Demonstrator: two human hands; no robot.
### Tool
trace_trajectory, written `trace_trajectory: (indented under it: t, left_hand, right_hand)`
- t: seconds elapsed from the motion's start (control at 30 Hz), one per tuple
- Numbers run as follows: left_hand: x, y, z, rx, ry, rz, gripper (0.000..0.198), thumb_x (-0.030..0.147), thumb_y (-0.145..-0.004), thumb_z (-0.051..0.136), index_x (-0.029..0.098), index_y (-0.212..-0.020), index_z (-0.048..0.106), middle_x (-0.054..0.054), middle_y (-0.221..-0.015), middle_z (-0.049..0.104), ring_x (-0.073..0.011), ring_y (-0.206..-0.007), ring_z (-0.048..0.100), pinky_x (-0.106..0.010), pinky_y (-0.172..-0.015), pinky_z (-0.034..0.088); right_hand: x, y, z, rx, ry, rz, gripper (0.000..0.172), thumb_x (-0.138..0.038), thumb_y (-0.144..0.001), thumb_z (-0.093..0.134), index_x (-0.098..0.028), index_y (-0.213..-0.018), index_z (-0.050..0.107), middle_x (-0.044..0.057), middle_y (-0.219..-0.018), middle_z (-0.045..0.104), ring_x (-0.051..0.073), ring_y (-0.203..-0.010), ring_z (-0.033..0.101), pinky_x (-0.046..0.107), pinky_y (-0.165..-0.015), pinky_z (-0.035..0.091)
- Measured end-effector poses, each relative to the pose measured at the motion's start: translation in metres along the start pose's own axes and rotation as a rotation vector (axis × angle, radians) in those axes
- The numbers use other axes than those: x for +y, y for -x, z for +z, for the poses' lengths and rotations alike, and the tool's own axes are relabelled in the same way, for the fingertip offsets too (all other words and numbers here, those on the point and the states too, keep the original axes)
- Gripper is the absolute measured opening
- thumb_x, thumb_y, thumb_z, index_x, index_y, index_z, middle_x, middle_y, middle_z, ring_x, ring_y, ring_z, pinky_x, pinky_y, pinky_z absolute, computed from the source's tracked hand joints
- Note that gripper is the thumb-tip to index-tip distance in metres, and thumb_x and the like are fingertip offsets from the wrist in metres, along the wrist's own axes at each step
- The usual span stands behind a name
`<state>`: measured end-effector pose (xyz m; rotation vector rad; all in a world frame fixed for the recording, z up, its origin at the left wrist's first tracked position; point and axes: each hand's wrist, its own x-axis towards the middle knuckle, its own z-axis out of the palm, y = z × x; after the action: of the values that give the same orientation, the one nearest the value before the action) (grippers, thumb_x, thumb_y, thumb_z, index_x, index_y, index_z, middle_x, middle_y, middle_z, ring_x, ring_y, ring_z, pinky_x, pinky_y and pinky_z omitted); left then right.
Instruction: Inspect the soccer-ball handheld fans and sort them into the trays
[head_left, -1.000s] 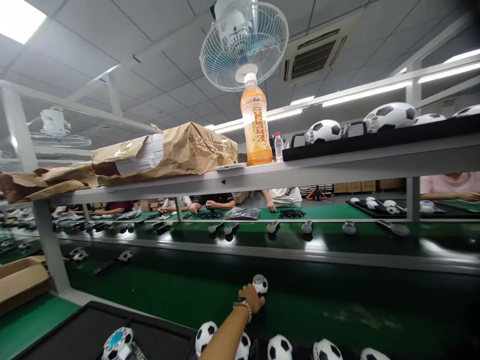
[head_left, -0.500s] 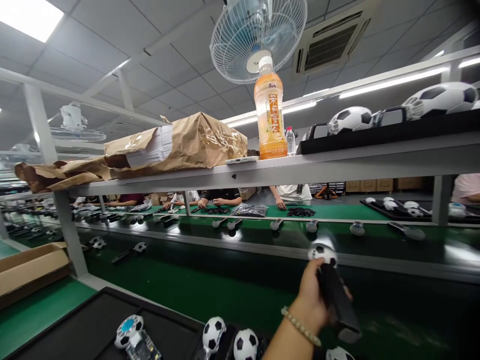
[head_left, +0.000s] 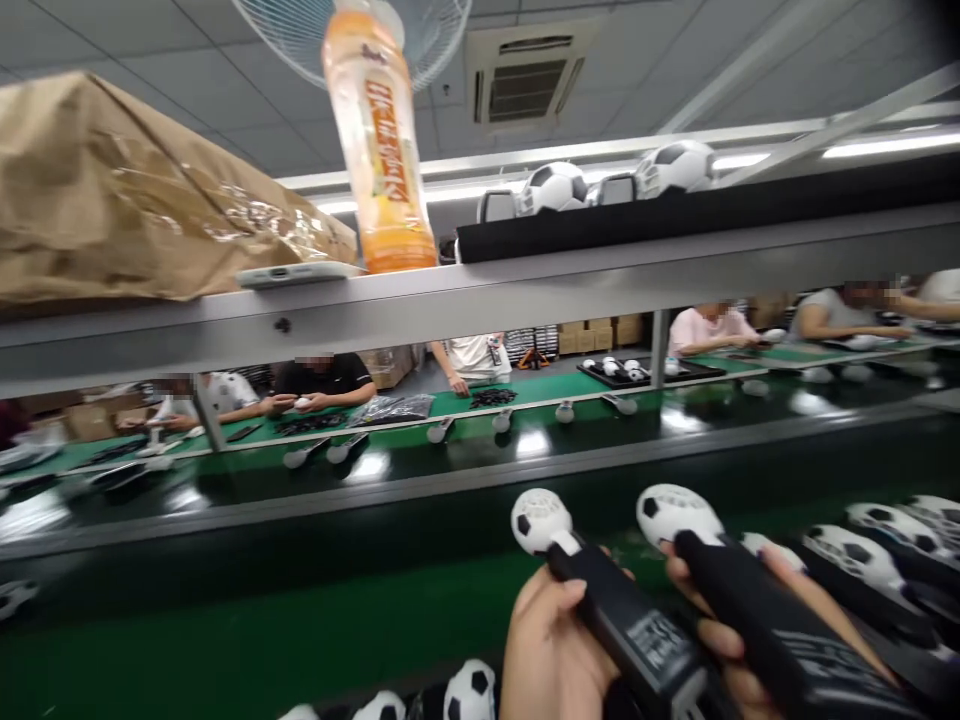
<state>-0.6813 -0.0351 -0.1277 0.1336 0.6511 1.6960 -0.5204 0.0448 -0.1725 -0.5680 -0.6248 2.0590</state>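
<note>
In the lower middle of the head view my left hand [head_left: 551, 635] is closed around the black handle of a handheld fan [head_left: 615, 610]. Its white head has black football patches and tilts up and away from me. Beside it, to the right, my right hand [head_left: 724, 640] grips a second handheld fan [head_left: 772, 610] of the same look, partly hiding my fingers. Pale print shows on both handles. The two fans lean the same way, close together but apart at their heads. Several similar fans [head_left: 855, 560] lie in a row just right of my right hand.
A grey shelf beam [head_left: 450, 305] crosses above my hands, bearing an orange drink bottle [head_left: 382, 150], a phone [head_left: 300, 274], a paper-wrapped package [head_left: 150, 190] and a black tray [head_left: 675, 215]. Beyond the green belt [head_left: 262, 630], people work at another line. More football heads [head_left: 470, 690] show at the bottom edge.
The view has swung right. My left hand, still gripping a fan, now shows more of its handle. My right hand has come into view with another fan.
</note>
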Motion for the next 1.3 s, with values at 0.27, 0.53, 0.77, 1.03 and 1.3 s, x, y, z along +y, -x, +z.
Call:
trace_trajectory:
  t: [0.27,0.53,0.77,1.03,1.3]
  left_hand:
    - [0.003,-0.006,0.002,0.087,-0.107,-0.051,0.032,0.026,-0.091,0.048,0.002,-0.084,0.068,-0.016,-0.076,0.074,-0.0199,-0.063,0.070,-0.027,-0.057,0.057]
    - [0.003,-0.013,-0.005,-0.047,0.023,-0.145,0.032,0.029,-0.091,0.049,0.001,-0.098,0.063,-0.020,-0.085,0.074,-0.0240,-0.076,0.072,-0.029,-0.067,0.059]
    - [0.004,-0.014,-0.004,-0.003,-0.016,-0.136,0.033,0.026,-0.090,0.052,0.002,-0.112,0.054,-0.024,-0.094,0.072,-0.0255,-0.081,0.072,-0.031,-0.067,0.059]
    - [0.002,-0.008,0.005,0.063,-0.159,-0.099,0.030,0.024,-0.088,0.049,0.005,-0.110,0.058,-0.016,-0.083,0.071,-0.0237,-0.065,0.068,-0.035,-0.059,0.055]
    - [-0.015,-0.010,-0.005,-0.073,-0.169,0.036,0.027,0.029,-0.078,0.063,0.014,-0.100,0.061,-0.008,-0.076,0.069,-0.0184,-0.061,0.063,-0.030,-0.060,0.051]
  right_hand:
    - [0.020,0.006,0.049,0.171,-0.329,0.114,0.058,-0.014,-0.048,0.087,-0.018,-0.100,0.062,0.012,-0.096,0.070,0.021,-0.081,0.070,0.024,-0.067,0.060]
    - [0.023,-0.002,0.046,0.029,-0.295,0.120,0.016,-0.021,-0.072,0.075,-0.012,-0.084,0.069,0.009,-0.082,0.072,0.016,-0.076,0.070,0.020,-0.069,0.059]
    - [0.032,-0.008,0.046,0.114,-0.299,-0.040,0.035,-0.017,-0.059,0.083,-0.018,-0.091,0.069,0.007,-0.080,0.073,0.018,-0.072,0.070,0.022,-0.067,0.059]
    - [0.021,0.002,0.059,0.077,-0.164,0.105,0.030,-0.036,-0.074,0.067,-0.013,-0.094,0.065,0.005,-0.073,0.068,0.015,-0.056,0.063,0.025,-0.049,0.053]
    - [0.026,0.016,0.049,0.079,0.180,-0.011,0.032,-0.034,-0.071,0.071,-0.014,-0.096,0.066,0.008,-0.085,0.071,0.018,-0.070,0.065,0.032,-0.069,0.054]
